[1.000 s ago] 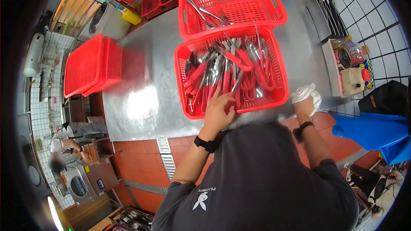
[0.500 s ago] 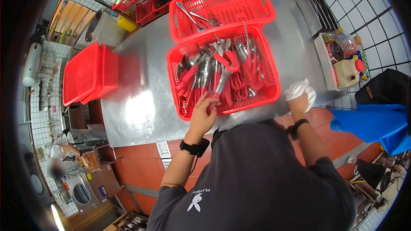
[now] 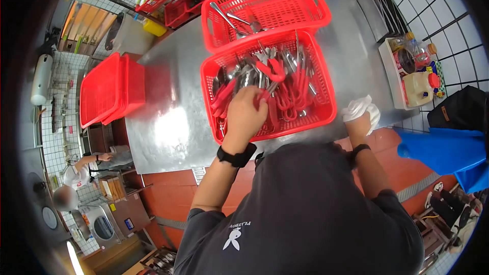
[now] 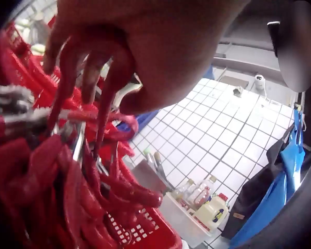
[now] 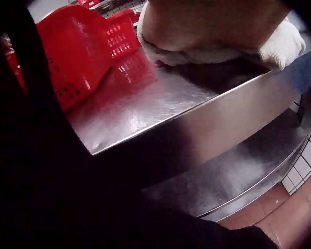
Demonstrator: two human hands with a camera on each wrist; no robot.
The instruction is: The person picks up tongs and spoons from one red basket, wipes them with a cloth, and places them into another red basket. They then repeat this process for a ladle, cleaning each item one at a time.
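A red basket [image 3: 326, 99] at the table's near edge holds a heap of tongs and other metal utensils with red handles [image 3: 290, 94]. Over its left half, my left hand [image 3: 246, 114] curls its fingers round a red handle [image 4: 67, 67], which in the left wrist view runs down among the others. My right hand [image 3: 359, 125] grips a white cloth [image 3: 362, 108] at the table edge, right of the basket; the right wrist view shows the cloth [image 5: 280, 49] bunched under the hand, its fingers hidden.
Behind stands a second red basket [image 3: 275, 7] with a few metal utensils. Stacked red baskets [image 3: 109, 89] are on the table's left side. At the right, a white bin [image 3: 395, 84] holds bottles, near a blue sheet [image 3: 438, 147]. Another person [image 3: 84, 170] is at far left.
My left hand has moved further over the basket, from the near rim onto the handles. The metal-ended tool it held half a second ago is no longer in the same place. My right hand stays on the cloth.
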